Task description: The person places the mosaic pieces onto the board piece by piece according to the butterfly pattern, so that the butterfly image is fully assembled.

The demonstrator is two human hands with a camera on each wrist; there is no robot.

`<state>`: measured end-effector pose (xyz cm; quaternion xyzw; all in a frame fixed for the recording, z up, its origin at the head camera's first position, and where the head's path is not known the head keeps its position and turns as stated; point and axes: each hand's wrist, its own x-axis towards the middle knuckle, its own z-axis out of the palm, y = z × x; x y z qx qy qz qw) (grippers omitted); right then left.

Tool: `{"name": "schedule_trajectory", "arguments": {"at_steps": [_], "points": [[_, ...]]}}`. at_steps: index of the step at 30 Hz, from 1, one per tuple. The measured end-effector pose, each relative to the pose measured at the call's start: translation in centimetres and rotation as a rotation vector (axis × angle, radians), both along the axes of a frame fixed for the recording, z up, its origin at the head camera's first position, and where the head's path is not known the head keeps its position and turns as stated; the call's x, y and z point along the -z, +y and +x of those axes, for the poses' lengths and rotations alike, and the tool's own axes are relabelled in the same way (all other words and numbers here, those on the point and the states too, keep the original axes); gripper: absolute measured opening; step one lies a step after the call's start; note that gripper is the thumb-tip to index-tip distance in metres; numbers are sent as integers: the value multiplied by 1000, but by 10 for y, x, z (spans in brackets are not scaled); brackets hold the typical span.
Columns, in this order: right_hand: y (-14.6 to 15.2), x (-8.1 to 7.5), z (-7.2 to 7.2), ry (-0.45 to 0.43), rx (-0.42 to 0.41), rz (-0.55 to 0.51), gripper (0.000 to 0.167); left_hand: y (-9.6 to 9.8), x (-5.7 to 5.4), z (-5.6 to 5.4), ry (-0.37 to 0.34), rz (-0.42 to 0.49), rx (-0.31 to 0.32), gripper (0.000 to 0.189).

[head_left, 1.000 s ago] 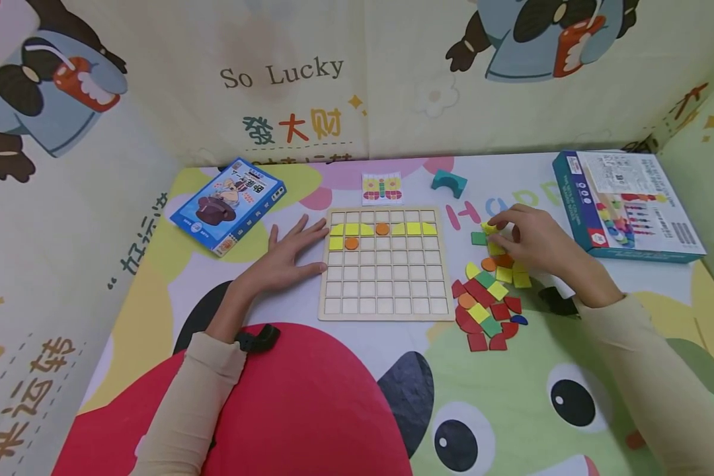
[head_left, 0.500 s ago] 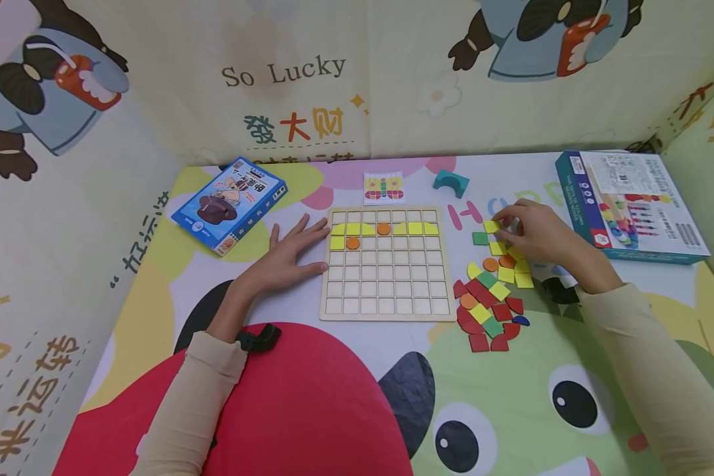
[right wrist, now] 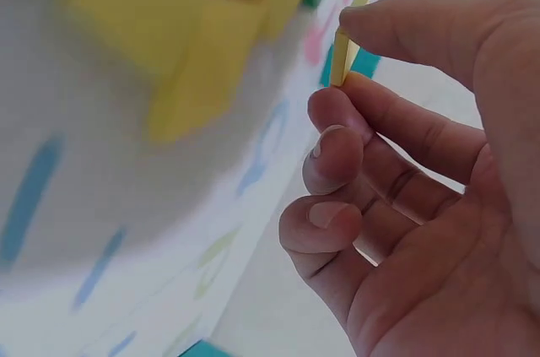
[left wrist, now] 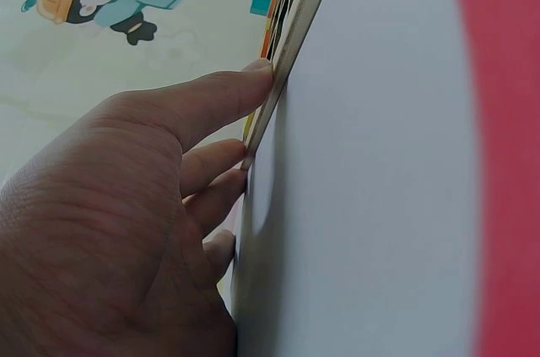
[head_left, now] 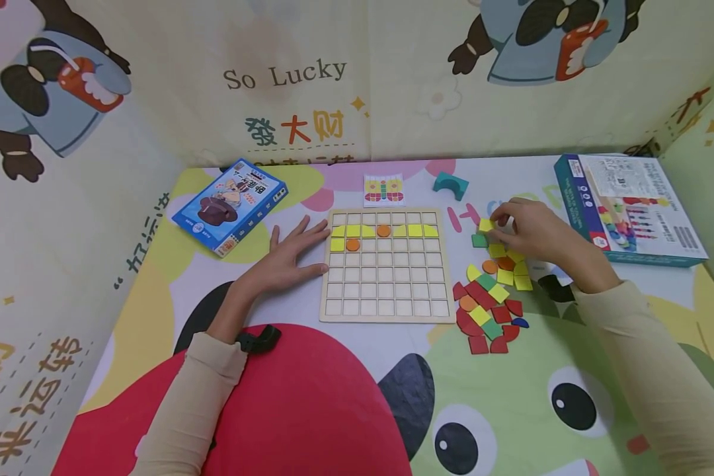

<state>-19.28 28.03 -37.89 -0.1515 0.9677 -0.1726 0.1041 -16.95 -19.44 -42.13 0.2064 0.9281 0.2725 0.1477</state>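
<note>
My right hand [head_left: 534,235] pinches a small yellow tile [right wrist: 341,57] between thumb and fingertip, over the upper part of a loose heap of tiles. In the right wrist view the tile stands edge-on, and the other fingers curl loosely. Fingers spread, my left hand [head_left: 278,263] lies beside the wooden grid board [head_left: 387,318]. Its thumb and fingertips touch the board's left edge [left wrist: 283,78]. One row of the board holds yellow tiles and an orange disc [head_left: 383,231]. Below that row, at the left, sit a yellow tile [head_left: 337,244] and another orange disc [head_left: 353,245].
Red, green, yellow and orange pieces [head_left: 482,297] lie right of the board. Behind it are a butterfly pattern card [head_left: 383,190] and a teal arch block [head_left: 451,185]. A blue box [head_left: 231,206] lies at the left, a larger teal-edged box [head_left: 631,208] at the right.
The yellow tile in my right hand shows more of its face than a second ago; the hand has shifted only slightly. My left hand stays against the board.
</note>
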Motion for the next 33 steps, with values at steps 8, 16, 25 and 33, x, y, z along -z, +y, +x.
{"name": "schedule_trajectory", "arguments": {"at_steps": [8, 16, 25, 33], "points": [[-43, -7, 2, 50, -82, -11, 32, 0, 0, -1, -4, 2, 1, 83], [-90, -4, -2, 50, -144, -18, 34, -1, 0, -1, -4, 12, 2, 82], [-140, 0, 0, 28, -238, -13, 37, -1, 0, 0, -3, 12, 6, 82], [-173, 4, -1, 43, -299, -17, 35, -1, 0, -1, -5, 9, 7, 81]]}}
